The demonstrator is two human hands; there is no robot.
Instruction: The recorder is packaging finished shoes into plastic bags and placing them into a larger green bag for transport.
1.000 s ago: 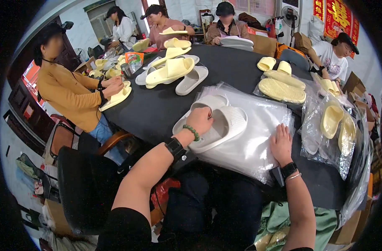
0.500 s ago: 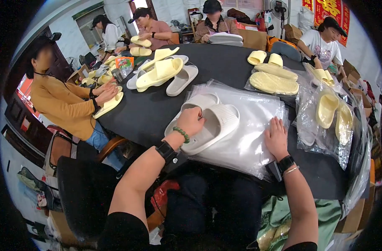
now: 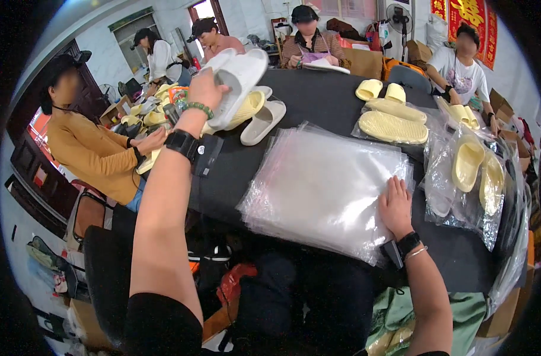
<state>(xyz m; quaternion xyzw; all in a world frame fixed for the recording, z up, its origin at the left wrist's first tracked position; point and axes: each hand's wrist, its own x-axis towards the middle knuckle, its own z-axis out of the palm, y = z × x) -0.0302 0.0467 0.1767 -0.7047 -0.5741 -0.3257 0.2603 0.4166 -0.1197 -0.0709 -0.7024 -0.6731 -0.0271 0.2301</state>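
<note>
Raised over the far left of the table, my left hand point(image 3: 206, 94) grips a pair of light grey slippers point(image 3: 245, 74), held up with the fingers closed round them. Below and behind it lie a yellow slipper point(image 3: 246, 110) and a single grey slipper point(image 3: 264, 123); the raised pair hides part of that group. My right hand point(image 3: 396, 204) rests flat, fingers stretched, on the right edge of a stack of clear plastic bags point(image 3: 324, 184) in front of me.
To the right lie yellow slippers point(image 3: 393, 126) on plastic and a bagged yellow pair point(image 3: 469, 166). A co-worker in a mustard top point(image 3: 98, 133) stands at the left; others work along the far side of the black table point(image 3: 318, 95). A green cloth point(image 3: 436, 314) hangs below the edge.
My left hand has lifted the grey slippers off the bag stack and carried them up and left, over the slipper group. My right hand has stayed on the bags.
</note>
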